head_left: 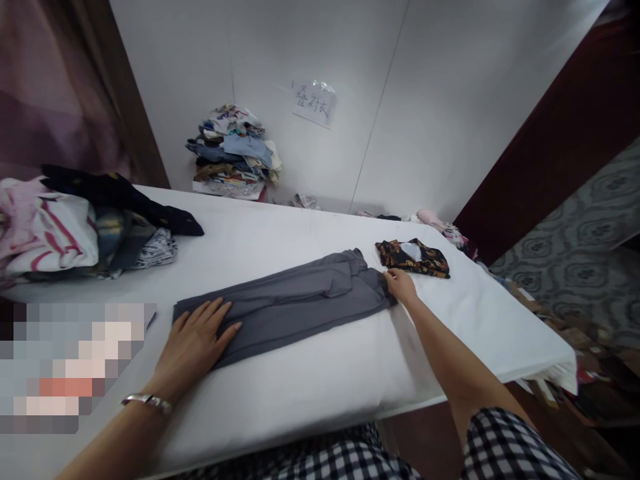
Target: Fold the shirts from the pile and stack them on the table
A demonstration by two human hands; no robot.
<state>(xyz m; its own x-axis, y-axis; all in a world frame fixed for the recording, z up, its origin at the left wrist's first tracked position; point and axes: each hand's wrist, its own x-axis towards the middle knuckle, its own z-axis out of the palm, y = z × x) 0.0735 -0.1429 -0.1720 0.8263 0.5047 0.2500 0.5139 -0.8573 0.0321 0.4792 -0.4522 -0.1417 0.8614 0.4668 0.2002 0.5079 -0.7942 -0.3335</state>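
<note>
Left hand (197, 337), right hand (400, 285) press one grey garment (290, 303); one patterned piece (414, 258) nearby.

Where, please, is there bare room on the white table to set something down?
Bare white table lies between the folded grey garment and the near edge, and behind it up to the wall. The left end is crowded by a heap of clothes.
</note>
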